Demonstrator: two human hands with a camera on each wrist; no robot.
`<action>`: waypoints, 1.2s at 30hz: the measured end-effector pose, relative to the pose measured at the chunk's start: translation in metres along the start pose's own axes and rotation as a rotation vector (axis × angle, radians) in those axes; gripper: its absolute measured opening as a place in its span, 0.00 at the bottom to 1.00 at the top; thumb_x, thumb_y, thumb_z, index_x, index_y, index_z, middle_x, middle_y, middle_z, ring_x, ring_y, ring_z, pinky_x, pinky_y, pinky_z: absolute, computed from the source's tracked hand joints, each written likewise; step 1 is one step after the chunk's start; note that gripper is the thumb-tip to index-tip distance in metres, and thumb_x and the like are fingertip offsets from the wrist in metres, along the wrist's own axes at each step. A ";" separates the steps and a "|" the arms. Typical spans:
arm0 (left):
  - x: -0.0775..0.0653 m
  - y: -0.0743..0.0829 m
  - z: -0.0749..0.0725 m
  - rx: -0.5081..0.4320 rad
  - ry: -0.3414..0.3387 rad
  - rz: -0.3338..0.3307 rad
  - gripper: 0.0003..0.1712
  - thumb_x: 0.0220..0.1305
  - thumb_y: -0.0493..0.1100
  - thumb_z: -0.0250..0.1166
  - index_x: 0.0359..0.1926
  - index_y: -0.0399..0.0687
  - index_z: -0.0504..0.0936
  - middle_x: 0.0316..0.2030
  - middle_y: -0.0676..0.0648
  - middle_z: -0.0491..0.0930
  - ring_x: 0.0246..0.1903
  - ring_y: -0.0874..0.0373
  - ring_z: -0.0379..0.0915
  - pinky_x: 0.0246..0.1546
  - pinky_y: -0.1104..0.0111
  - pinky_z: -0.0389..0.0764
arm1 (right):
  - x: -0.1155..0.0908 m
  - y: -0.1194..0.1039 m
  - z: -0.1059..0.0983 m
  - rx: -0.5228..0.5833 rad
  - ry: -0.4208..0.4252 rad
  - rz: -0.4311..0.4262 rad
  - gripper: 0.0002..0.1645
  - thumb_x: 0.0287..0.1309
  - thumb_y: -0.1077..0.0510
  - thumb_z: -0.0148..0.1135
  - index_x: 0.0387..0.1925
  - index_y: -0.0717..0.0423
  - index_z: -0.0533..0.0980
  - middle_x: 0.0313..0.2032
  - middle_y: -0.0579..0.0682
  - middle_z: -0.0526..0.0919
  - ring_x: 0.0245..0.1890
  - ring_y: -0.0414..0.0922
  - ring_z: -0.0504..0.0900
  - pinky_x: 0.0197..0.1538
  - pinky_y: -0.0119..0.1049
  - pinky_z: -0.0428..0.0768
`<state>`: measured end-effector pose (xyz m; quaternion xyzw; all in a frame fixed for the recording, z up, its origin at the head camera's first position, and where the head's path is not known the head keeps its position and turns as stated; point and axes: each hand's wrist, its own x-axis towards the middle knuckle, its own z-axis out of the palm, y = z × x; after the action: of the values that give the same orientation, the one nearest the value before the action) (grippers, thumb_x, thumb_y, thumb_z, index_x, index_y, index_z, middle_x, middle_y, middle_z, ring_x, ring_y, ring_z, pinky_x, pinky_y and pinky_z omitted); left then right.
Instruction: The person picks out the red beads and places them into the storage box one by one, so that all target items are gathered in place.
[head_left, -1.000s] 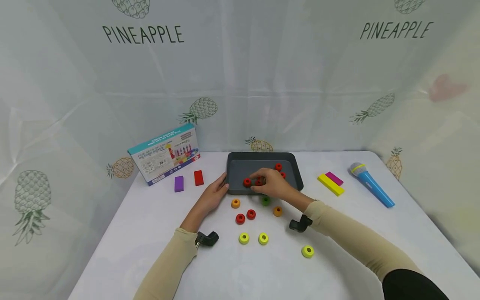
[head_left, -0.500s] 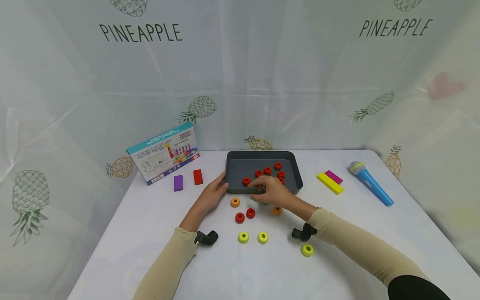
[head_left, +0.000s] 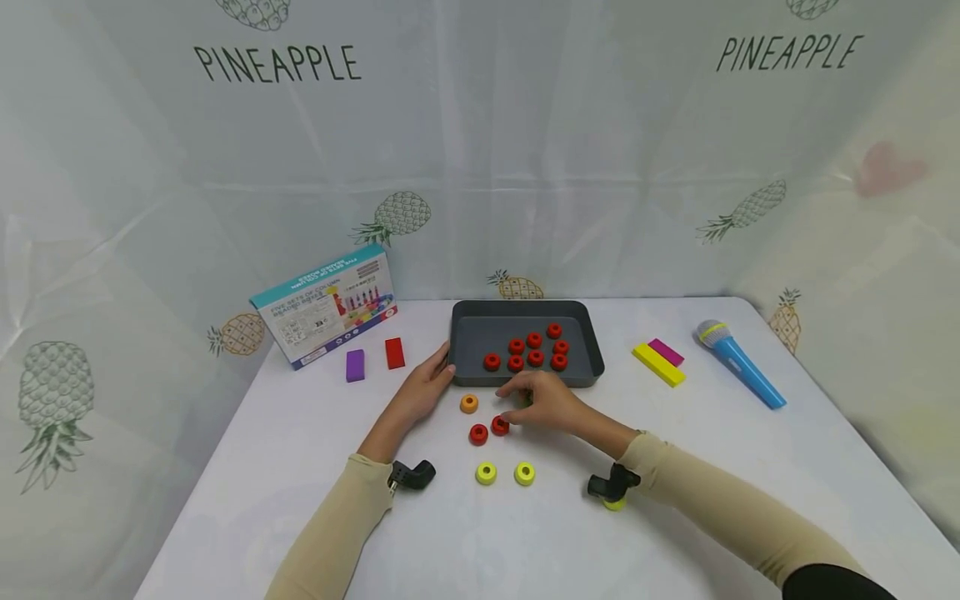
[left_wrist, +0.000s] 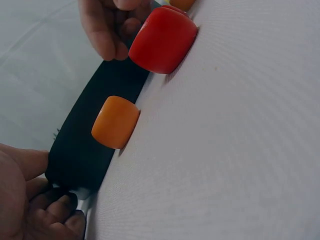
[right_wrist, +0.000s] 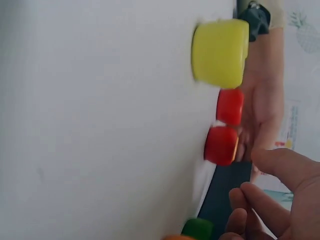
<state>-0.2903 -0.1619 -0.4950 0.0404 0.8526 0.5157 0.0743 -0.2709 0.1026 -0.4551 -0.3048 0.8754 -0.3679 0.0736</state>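
Note:
A dark grey tray (head_left: 480, 325) at the back of the table bears several red beads (head_left: 535, 358). At its near left corner my left hand (head_left: 423, 390) holds the tray, thumb against the wall and fingers curled at the edge. My right hand (head_left: 551, 402) hovers by the tray's front, thumb and fingers apart with nothing between them. Its thumb is close to a red bead (head_left: 500, 426); a second red bead (head_left: 478, 434) lies just left of that. An orange bead (head_left: 469, 403) is nearer the tray. The right hand hides a green bead (right_wrist: 197, 228) from the head view.
Two yellow beads (head_left: 486, 473) lie nearer me; a third yellow bead (head_left: 615, 504) is partly behind the right wrist camera. Left stand a box (head_left: 326, 308), a purple block (head_left: 356, 366) and a red block (head_left: 394, 353). Right lie a yellow block (head_left: 659, 365), a magenta block (head_left: 666, 352) and a toy microphone (head_left: 742, 364).
My right hand has drawn back from inside the tray to the beads in front of it, leaving the red beads there uncovered. The left hand stays at the tray.

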 end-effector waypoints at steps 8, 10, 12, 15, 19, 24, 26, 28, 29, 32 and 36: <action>-0.002 0.002 0.000 -0.014 -0.005 -0.002 0.36 0.77 0.55 0.53 0.80 0.67 0.52 0.79 0.56 0.54 0.80 0.54 0.47 0.77 0.50 0.55 | -0.003 0.001 0.004 0.005 -0.011 -0.018 0.19 0.51 0.54 0.78 0.46 0.53 0.87 0.44 0.48 0.89 0.35 0.44 0.76 0.35 0.28 0.75; -0.001 0.000 0.000 -0.018 -0.009 0.014 0.36 0.78 0.54 0.53 0.80 0.65 0.52 0.79 0.54 0.54 0.80 0.53 0.46 0.77 0.50 0.55 | -0.004 0.001 0.005 0.017 -0.018 -0.017 0.18 0.51 0.55 0.78 0.45 0.54 0.87 0.43 0.49 0.89 0.35 0.46 0.77 0.36 0.28 0.75; 0.000 -0.001 0.000 -0.021 -0.009 0.021 0.36 0.78 0.54 0.53 0.80 0.65 0.52 0.79 0.54 0.54 0.80 0.53 0.47 0.78 0.51 0.55 | -0.005 -0.001 0.005 0.028 -0.026 -0.018 0.18 0.51 0.55 0.78 0.46 0.54 0.87 0.43 0.49 0.89 0.36 0.47 0.78 0.37 0.28 0.76; 0.002 -0.003 0.000 -0.018 -0.005 0.026 0.35 0.78 0.55 0.53 0.80 0.66 0.52 0.79 0.55 0.54 0.80 0.54 0.47 0.78 0.52 0.55 | -0.006 0.000 0.005 0.031 -0.036 -0.028 0.18 0.52 0.56 0.78 0.46 0.54 0.87 0.43 0.49 0.89 0.37 0.48 0.79 0.38 0.28 0.77; 0.002 -0.003 0.000 -0.014 -0.004 0.020 0.35 0.77 0.56 0.53 0.80 0.68 0.52 0.79 0.56 0.54 0.80 0.55 0.48 0.78 0.53 0.55 | -0.006 0.000 0.007 0.023 -0.050 -0.031 0.18 0.52 0.57 0.77 0.46 0.54 0.87 0.43 0.47 0.88 0.37 0.46 0.78 0.38 0.28 0.77; 0.003 -0.004 0.000 -0.026 -0.009 0.027 0.36 0.77 0.55 0.53 0.80 0.66 0.52 0.79 0.56 0.54 0.80 0.56 0.47 0.78 0.53 0.55 | -0.006 -0.002 0.009 0.022 -0.061 -0.030 0.18 0.51 0.58 0.78 0.45 0.53 0.87 0.42 0.45 0.88 0.36 0.44 0.78 0.38 0.29 0.77; 0.003 -0.004 0.000 -0.036 -0.013 0.027 0.36 0.77 0.55 0.53 0.80 0.66 0.52 0.79 0.57 0.54 0.80 0.56 0.47 0.78 0.53 0.56 | -0.006 0.000 0.010 0.010 -0.066 -0.035 0.17 0.50 0.59 0.78 0.45 0.53 0.88 0.41 0.44 0.88 0.36 0.43 0.77 0.37 0.28 0.77; 0.004 -0.004 0.000 -0.040 -0.017 0.030 0.36 0.78 0.55 0.53 0.80 0.66 0.52 0.79 0.57 0.53 0.80 0.56 0.47 0.78 0.53 0.55 | -0.006 0.000 0.011 0.000 -0.071 -0.034 0.17 0.50 0.59 0.78 0.45 0.52 0.88 0.41 0.43 0.88 0.35 0.41 0.77 0.37 0.28 0.77; 0.004 -0.005 -0.001 -0.038 -0.017 0.031 0.36 0.78 0.55 0.53 0.80 0.66 0.52 0.79 0.56 0.53 0.80 0.56 0.47 0.78 0.53 0.55 | -0.005 0.001 0.011 -0.008 -0.072 -0.035 0.17 0.51 0.59 0.78 0.45 0.51 0.88 0.41 0.42 0.88 0.35 0.40 0.77 0.37 0.27 0.77; 0.004 -0.005 -0.001 -0.036 -0.014 0.027 0.36 0.78 0.55 0.53 0.80 0.67 0.52 0.79 0.57 0.53 0.80 0.56 0.47 0.78 0.53 0.55 | -0.005 0.001 0.013 -0.015 -0.068 -0.031 0.16 0.51 0.60 0.78 0.44 0.51 0.88 0.40 0.41 0.88 0.34 0.40 0.77 0.37 0.27 0.78; 0.004 -0.004 0.000 -0.037 -0.012 0.020 0.36 0.77 0.55 0.53 0.80 0.67 0.52 0.79 0.56 0.53 0.80 0.56 0.47 0.78 0.53 0.55 | -0.005 0.001 0.013 -0.017 -0.059 -0.028 0.16 0.51 0.60 0.77 0.44 0.51 0.88 0.39 0.42 0.88 0.34 0.41 0.77 0.36 0.27 0.77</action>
<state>-0.2939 -0.1637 -0.4988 0.0507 0.8419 0.5320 0.0752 -0.2625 0.0982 -0.4656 -0.3282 0.8717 -0.3522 0.0916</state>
